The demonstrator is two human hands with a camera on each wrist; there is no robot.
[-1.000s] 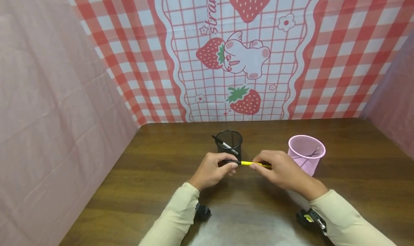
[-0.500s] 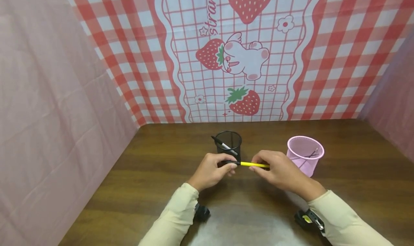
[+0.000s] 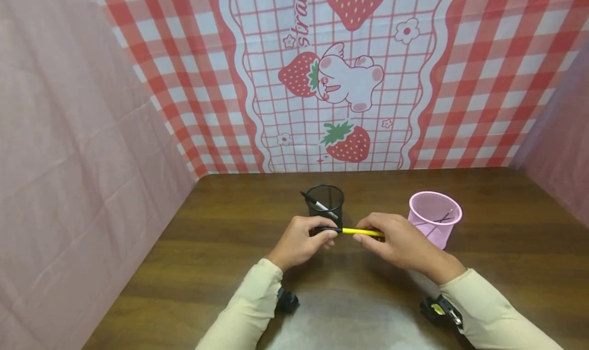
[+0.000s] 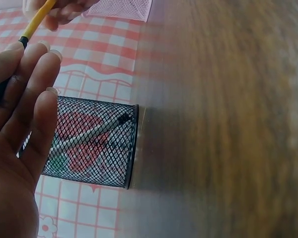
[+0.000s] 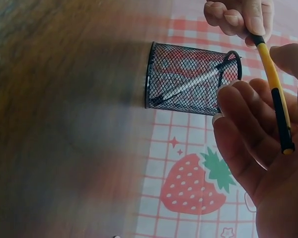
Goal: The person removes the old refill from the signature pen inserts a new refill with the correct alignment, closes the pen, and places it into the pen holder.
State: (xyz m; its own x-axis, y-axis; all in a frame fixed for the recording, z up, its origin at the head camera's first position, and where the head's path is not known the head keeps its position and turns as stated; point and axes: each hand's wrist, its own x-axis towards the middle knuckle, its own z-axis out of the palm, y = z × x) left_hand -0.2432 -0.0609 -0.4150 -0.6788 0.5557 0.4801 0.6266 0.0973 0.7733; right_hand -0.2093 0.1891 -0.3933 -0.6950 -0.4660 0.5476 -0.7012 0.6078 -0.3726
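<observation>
A yellow and black pen lies crosswise between the two hands. The left hand pinches its black end between thumb and fingers. Holding the yellow part is the right hand, with the pen's black and yellow tail running over its palm in the right wrist view. Just behind the hands stands a black mesh cup, with a white pen with a black tip leaning inside it.
A pink mesh cup with thin dark sticks inside stands behind the right hand, to the right. The wooden table ends at a red and white checked cloth at the back. Pinkish cloths hang at both sides.
Both hands keep nearly the same place. A dark stretch of the pen beside the right fingers has given way to yellow, so the pen looks slightly turned.
</observation>
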